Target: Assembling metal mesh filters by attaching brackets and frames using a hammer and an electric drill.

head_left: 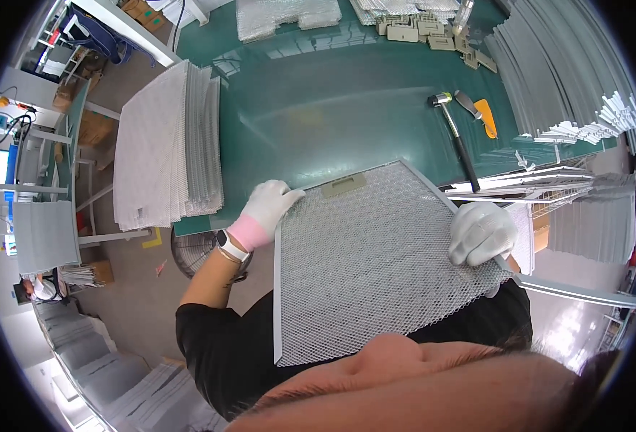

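A grey metal-mesh filter panel (364,263) is tilted in front of my body, its far edge by the table's front. Thin metal frame strips edge its left, far and part of its right side; the near edge shows bare mesh. A beige plastic handle piece (344,184) sits in the far strip. My left hand (269,205), in a white glove with a pink cuff, is closed on the far left corner. My right hand (483,234), also gloved, has its fingers curled around the right edge, where a short metal strip end pokes out beneath.
On the green table (310,108) lie a black-handled mallet (456,140), an orange-handled tool (485,119) and a grey-handled tool (467,104). Mesh sheets (163,144) are stacked at left. Beige handle pieces (440,42) lie at the back, frame strips (562,72) at right. A fan (192,252) stands below.
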`<state>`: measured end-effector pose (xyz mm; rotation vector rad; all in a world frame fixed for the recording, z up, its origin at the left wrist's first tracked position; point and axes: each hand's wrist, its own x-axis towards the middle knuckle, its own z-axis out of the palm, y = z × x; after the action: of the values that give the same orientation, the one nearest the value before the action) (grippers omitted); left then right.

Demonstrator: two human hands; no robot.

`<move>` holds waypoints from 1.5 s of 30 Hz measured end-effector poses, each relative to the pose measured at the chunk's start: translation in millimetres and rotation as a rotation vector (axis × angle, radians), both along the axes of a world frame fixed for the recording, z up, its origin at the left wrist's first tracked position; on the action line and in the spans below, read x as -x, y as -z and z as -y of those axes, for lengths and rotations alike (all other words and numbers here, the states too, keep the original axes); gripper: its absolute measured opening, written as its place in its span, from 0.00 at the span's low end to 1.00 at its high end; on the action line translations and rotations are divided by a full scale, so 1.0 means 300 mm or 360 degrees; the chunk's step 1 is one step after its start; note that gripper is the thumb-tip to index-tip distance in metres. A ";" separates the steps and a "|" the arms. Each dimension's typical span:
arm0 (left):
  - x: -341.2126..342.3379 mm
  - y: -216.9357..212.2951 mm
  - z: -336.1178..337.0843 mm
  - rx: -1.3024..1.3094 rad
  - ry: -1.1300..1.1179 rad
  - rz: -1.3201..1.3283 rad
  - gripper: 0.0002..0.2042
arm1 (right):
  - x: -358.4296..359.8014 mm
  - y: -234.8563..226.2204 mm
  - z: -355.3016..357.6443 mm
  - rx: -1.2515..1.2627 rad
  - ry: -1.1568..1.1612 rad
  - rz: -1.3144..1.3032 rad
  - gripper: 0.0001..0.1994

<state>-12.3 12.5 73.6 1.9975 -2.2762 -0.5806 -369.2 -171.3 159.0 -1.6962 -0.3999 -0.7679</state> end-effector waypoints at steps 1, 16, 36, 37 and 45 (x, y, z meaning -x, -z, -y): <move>0.003 -0.013 0.005 -0.0002 0.0008 -0.0003 0.19 | 0.007 -0.002 -0.006 -0.0011 0.0022 -0.0020 0.16; 0.230 0.099 0.656 0.0014 0.0550 -0.0764 0.14 | -0.034 -0.019 0.039 -0.0055 -0.0203 0.0081 0.23; 0.235 0.107 0.729 -0.0414 0.0551 -0.0507 0.14 | -0.073 -0.007 -0.009 -0.0230 0.0172 0.0105 0.23; 0.246 0.098 0.729 -0.0403 0.0516 -0.0498 0.14 | -0.071 -0.006 -0.009 -0.0244 0.0149 0.0118 0.23; 0.274 0.057 0.712 -0.0448 0.0382 -0.0366 0.16 | -0.089 -0.018 -0.007 -0.0293 0.0202 0.0132 0.20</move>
<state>-94.6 -201.0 56.5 1.6560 -2.4132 -1.1439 -342.6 -169.3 164.5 -1.5309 -0.2713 -0.9421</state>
